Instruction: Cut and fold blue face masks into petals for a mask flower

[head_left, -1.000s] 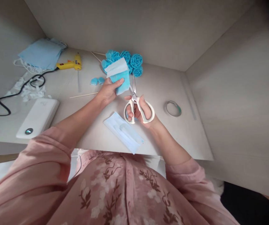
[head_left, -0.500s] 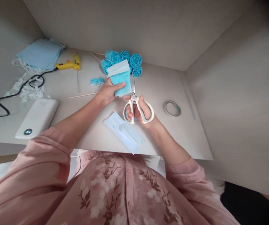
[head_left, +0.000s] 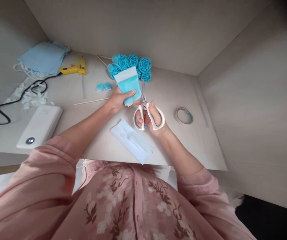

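My left hand [head_left: 119, 99] pinches a folded piece of face mask fabric [head_left: 129, 86], bright blue with a white strip along its top, thumb lying across the front. In my right hand [head_left: 153, 120] is a pair of scissors [head_left: 158, 126] with white handles, fingers through the loops. Its blades point up and away, at the right edge of the fabric and slightly spread. Behind the fabric lies a bunch of blue fabric roses [head_left: 144, 65], partly covered by it. A pale blue mask piece [head_left: 130, 140] lies flat on the table below my hands.
To the left are a stack of face masks [head_left: 43, 57], a yellow glue gun [head_left: 74, 67] with a black cord, white scraps [head_left: 34, 96], a white power bank [head_left: 39, 126], two blue petals [head_left: 103, 87] and a thin stick [head_left: 90, 101]. A tape roll [head_left: 184, 115] lies right.
The fabric in my left hand has shifted slightly down and tilted. The scissors have moved a little to the right, with both hands keeping their hold.
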`<state>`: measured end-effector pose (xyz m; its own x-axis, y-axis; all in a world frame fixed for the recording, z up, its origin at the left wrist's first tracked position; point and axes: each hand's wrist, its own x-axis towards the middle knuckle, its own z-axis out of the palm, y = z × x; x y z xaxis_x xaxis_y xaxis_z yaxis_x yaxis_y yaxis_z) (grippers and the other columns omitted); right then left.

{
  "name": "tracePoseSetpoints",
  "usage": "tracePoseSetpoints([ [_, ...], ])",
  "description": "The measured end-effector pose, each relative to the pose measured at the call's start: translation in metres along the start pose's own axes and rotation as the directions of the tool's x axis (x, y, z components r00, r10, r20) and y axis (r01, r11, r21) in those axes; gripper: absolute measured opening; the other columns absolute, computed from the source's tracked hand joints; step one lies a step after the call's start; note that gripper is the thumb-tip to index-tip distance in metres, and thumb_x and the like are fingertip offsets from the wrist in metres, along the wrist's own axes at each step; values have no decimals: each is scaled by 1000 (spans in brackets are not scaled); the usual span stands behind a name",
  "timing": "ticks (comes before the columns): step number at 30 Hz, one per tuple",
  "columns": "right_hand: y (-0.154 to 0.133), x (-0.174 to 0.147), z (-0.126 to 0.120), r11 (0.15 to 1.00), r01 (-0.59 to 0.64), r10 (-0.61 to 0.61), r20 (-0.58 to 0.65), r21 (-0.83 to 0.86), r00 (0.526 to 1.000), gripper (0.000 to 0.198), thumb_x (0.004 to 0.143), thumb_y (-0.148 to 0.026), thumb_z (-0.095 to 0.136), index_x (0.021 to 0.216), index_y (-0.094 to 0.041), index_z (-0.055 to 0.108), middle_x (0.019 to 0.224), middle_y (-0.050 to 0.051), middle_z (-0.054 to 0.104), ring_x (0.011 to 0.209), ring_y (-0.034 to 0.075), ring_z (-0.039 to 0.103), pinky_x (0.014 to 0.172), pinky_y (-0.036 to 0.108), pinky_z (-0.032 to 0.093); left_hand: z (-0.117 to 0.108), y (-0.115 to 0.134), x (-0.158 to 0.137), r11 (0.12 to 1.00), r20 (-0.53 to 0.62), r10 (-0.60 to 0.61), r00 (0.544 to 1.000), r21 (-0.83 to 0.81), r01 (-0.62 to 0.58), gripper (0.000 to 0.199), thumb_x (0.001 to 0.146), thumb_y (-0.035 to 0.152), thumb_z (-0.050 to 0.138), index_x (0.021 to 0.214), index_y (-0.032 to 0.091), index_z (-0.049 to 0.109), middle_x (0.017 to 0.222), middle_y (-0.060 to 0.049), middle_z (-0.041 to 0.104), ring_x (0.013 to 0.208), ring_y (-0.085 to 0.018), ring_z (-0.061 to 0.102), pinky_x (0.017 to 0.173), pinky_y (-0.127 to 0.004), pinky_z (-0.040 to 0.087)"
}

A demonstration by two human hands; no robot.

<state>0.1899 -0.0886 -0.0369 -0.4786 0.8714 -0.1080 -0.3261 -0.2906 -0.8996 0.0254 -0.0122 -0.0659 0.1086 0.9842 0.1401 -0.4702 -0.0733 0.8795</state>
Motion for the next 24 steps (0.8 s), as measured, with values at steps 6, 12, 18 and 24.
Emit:
tracePoseSetpoints([
  [6,2,-1,-4,998,8,-11,-41,-61,999,71,80,-77,58,114,-15,63,56,-6,52,42,8,46,38,23,35,-1,1,0,1000,10,-3,1000,-8,3,55,54,36,94,96,19,64,87,-1,72,90,-21,70,86,-33,56],
  [12,2,-2,-4,997,15,-22,-93,-80,995,72,76,-77,63,111,-15,65,55,-7,52,39,7,44,34,22,32,-3,1,3,1000,24,17,1000,-16,-17,53,53,36,95,94,19,66,89,-2,73,92,-21,71,85,-33,58],
  [18,-3,-6,-2,992,55,-67,-95,-117,993,66,77,-72,67,106,-13,66,52,-7,53,36,6,43,32,21,31,-6,3,3,1000,2,-13,1000,-8,13,50,54,32,95,93,18,66,89,-2,73,94,-21,71,88,-33,57],
  [24,-5,-3,-6,991,44,-50,-46,-125,998,68,77,-72,67,110,-13,65,50,-8,50,38,6,42,35,21,33,-3,7,1,998,16,-48,999,-40,48,52,56,39,94,96,18,67,99,-5,74,108,-26,69,96,-39,56],
])
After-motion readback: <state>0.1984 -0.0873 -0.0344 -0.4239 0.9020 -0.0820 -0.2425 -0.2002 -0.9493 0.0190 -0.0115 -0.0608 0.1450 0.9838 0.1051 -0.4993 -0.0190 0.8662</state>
